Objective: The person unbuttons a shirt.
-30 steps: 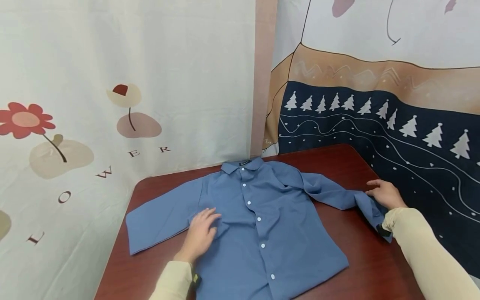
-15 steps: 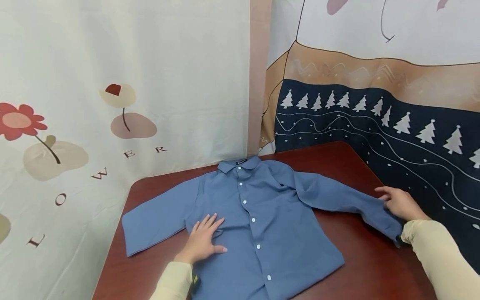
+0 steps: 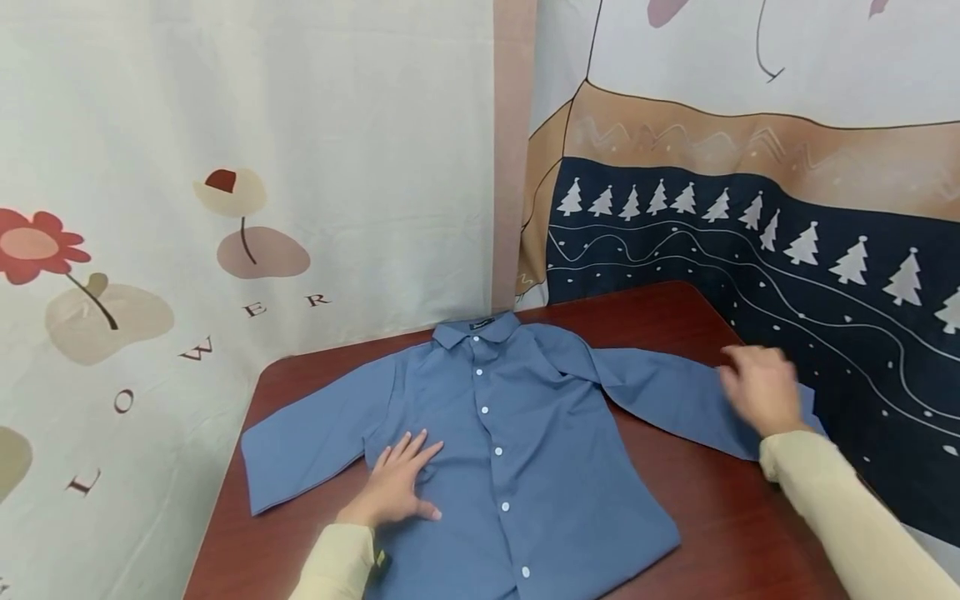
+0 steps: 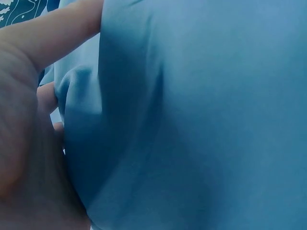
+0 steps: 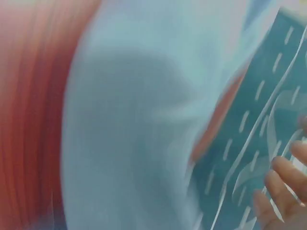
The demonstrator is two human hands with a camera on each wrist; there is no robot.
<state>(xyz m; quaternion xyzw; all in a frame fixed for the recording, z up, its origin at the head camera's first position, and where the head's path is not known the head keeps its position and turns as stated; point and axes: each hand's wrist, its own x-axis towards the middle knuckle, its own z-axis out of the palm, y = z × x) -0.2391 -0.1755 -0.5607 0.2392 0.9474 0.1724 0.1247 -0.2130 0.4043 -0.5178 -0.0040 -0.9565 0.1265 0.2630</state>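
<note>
Resting on the front of the blue shirt point(image 3: 555, 467), your left hand point(image 3: 393, 483) keeps its fingers straight; they are spread wider than one second ago. Your right hand point(image 3: 761, 387) has moved inward from the place it had half a second ago, and now it is over the right sleeve point(image 3: 667, 392), near its end. It is blurred in the head view, but in the right wrist view its fingers appear loosely bent, separate from the cloth.

The same right sleeve, which was narrow and turned toward you, lies now broader and flatter, with its end reaching the edge of the surface point(image 3: 720, 521). Near the shoulder it has some folds.

The other sleeve point(image 3: 322, 433) is flat at your left, as before. The shirt lies front side up on this reddish-brown surface, with its collar point(image 3: 498, 332) at the far edge and a row of white buttons point(image 3: 498, 451) down the middle. Behind stand a pale hanging point(image 3: 360, 125) and a dark blue one point(image 3: 660, 250) with white trees.
</note>
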